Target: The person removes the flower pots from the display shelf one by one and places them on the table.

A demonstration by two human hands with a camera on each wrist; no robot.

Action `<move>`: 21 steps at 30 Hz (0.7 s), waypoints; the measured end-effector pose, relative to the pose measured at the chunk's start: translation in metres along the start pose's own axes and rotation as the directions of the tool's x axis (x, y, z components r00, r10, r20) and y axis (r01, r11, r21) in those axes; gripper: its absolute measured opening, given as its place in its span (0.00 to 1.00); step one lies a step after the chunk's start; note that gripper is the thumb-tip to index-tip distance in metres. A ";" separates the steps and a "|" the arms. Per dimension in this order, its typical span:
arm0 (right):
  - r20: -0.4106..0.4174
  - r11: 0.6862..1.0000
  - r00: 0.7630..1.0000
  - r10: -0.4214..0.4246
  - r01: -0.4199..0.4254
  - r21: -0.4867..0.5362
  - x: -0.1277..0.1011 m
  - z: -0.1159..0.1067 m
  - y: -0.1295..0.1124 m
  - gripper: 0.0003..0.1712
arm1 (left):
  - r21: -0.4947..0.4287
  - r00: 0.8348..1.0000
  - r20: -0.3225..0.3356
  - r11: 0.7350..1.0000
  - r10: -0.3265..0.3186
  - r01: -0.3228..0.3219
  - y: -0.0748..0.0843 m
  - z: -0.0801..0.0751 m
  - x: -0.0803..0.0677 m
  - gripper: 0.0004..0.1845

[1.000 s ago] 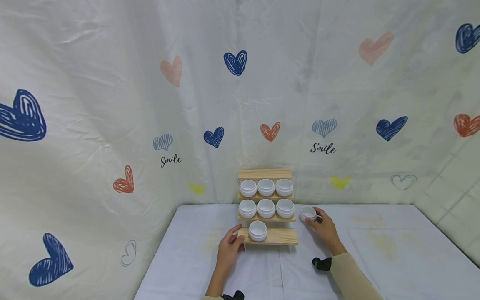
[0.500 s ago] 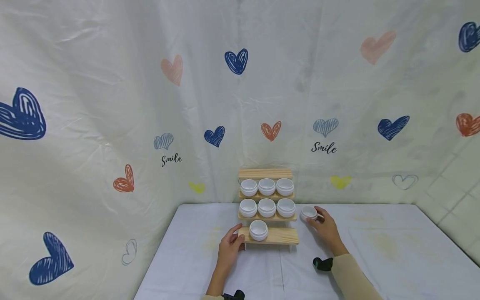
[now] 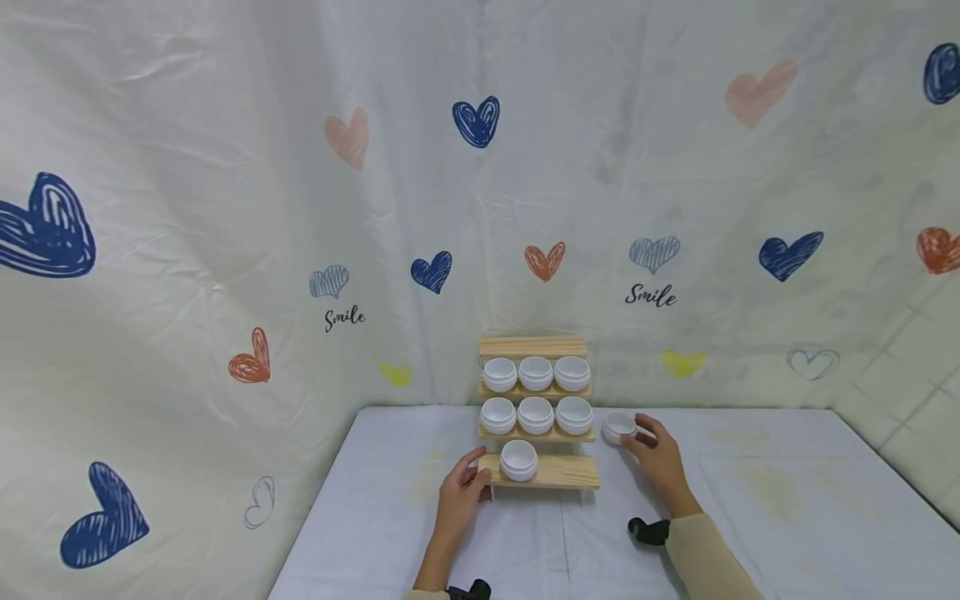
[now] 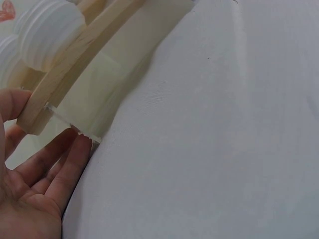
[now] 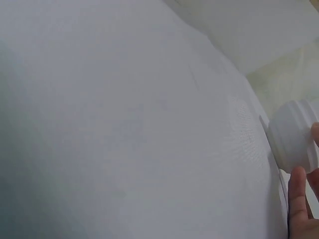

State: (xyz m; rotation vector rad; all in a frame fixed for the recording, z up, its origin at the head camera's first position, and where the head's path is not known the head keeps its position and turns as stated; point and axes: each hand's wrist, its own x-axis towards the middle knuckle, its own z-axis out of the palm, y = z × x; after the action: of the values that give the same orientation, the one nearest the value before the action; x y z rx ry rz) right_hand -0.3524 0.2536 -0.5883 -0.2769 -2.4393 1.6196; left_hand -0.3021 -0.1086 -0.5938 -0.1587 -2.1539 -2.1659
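Observation:
A tiered wooden display stand [image 3: 566, 472] stands on the table, with rows of small white ribbed bowls on its steps. One white bowl [image 3: 518, 461] sits alone on the lowest step, left of its middle. My left hand [image 3: 457, 500] grips that step's left end. In the left wrist view, the thumb [image 4: 14, 103] touches the wood, and fingertips reach the clear leg [image 4: 67, 120] below. To the right of the stand, another white bowl [image 3: 618, 427] rests on the table. My right hand [image 3: 662, 467] holds it by its right side, with fingertips [image 5: 298, 177] against it in the right wrist view.
A white cloth [image 3: 750, 517] covers the table, with faint yellowish stains on the right. Behind the stand hangs a pale curtain [image 3: 420, 192] printed with hearts. Black wrist devices [image 3: 648, 531] sit at both wrists. Three bowls stand on each of two higher steps.
Both hands keep their places on the stand and the bowl. The whole head view has shifted very slightly.

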 end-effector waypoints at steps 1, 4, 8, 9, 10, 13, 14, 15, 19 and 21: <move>-0.007 1.000 1.000 0.003 -0.003 0.001 -0.001 0.000 0.000 0.38 | 0.001 1.000 -0.001 1.000 0.000 0.000 0.000 0.000 0.000 0.23; -0.033 1.000 0.999 0.026 -0.026 0.006 -0.003 0.000 0.000 0.36 | 0.000 1.000 -0.003 1.000 -0.004 0.004 -0.001 0.000 0.000 0.23; -0.060 0.997 0.996 0.059 -0.056 0.053 -0.010 -0.001 -0.003 0.35 | -0.002 1.000 -0.002 1.000 -0.002 0.002 -0.001 0.000 0.000 0.23; -0.067 0.995 0.996 0.064 -0.058 0.077 -0.012 -0.001 -0.004 0.34 | -0.003 1.000 -0.002 1.000 -0.003 0.003 -0.001 0.000 0.001 0.23; -0.074 0.993 0.995 0.072 -0.065 0.099 -0.015 -0.002 -0.006 0.34 | -0.005 1.000 -0.002 1.000 -0.004 0.004 -0.001 0.000 0.000 0.23; -0.109 0.986 0.989 0.098 -0.083 0.142 -0.022 -0.001 -0.010 0.31 | -0.008 1.000 -0.002 1.000 -0.007 0.007 -0.001 0.000 0.001 0.23; -0.128 0.985 0.987 0.102 -0.082 0.152 -0.024 0.000 -0.011 0.31 | -0.008 1.000 -0.002 1.000 -0.008 0.008 -0.001 0.000 0.001 0.23; -0.148 0.984 0.984 0.099 -0.075 0.160 -0.026 0.001 -0.012 0.30 | -0.007 1.000 -0.002 1.000 -0.008 0.008 -0.001 0.000 0.001 0.23; -0.217 0.982 0.972 0.094 -0.055 0.180 -0.034 0.004 -0.020 0.27 | -0.001 1.000 -0.003 1.000 -0.007 0.007 0.000 0.001 0.001 0.23; -0.238 0.979 0.967 0.087 -0.039 0.198 -0.039 0.006 -0.026 0.25 | -0.002 1.000 -0.003 1.000 -0.013 0.013 0.000 0.001 0.000 0.23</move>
State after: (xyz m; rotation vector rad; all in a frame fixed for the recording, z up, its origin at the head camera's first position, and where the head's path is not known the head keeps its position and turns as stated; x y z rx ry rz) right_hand -0.3179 0.2283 -0.5687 -0.4971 -2.0946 1.7179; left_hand -0.3023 -0.1078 -0.5934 -0.1424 -2.1571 -2.1736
